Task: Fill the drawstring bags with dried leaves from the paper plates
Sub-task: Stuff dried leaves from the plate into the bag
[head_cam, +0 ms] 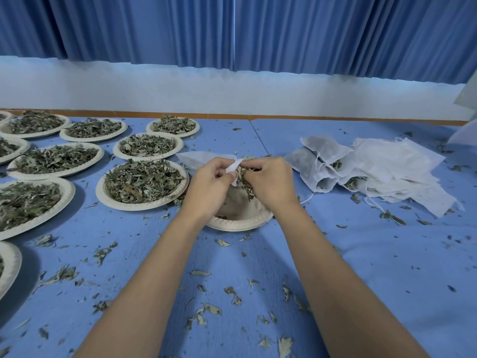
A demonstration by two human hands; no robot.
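My left hand [210, 182] pinches the mouth of a white drawstring bag [196, 158] that trails off behind it. My right hand [271, 180] grips a clump of dried leaves [245, 177] right at that bag's opening. Both hands hover over a nearly bare paper plate [240, 215]. A full plate of leaves [142, 183] sits just to the left. Filled bags [317, 161] lie to the right, beside a heap of flat unfilled bags [397, 169].
Several more leaf-filled paper plates [55, 158] cover the left of the blue table [387, 254]. Loose leaf bits [206, 311] are scattered across the near surface. A white wall and blue curtains [232, 29] stand behind the far edge.
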